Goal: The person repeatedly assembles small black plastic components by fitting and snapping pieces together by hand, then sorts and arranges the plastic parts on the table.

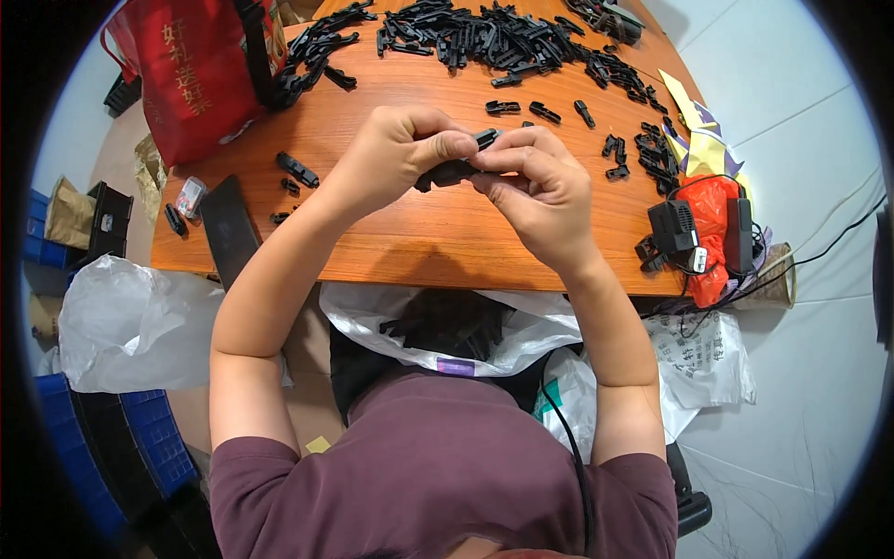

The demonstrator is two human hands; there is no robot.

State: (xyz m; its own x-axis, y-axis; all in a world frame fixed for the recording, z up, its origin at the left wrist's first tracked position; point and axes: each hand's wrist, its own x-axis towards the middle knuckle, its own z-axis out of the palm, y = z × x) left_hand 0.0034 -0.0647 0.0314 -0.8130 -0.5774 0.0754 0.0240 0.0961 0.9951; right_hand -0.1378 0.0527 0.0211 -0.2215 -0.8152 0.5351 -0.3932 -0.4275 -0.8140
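Note:
Above the near part of the wooden table, my two hands meet around a small black plastic part. My left hand grips its left side, with the thumb pressed along the top. From the right, my right hand pinches it between thumb and fingers. A second dark piece shows between the fingertips; I cannot tell whether it is joined to the first. Beyond my hands lie a few similar loose black parts. A large heap of black plastic parts spreads along the far side of the table.
A red bag stands at the far left. Near my left forearm lie a dark flat slab and a loose black part. Black adapters with cables and a red plastic bag sit at the right edge. A white bag covers my lap.

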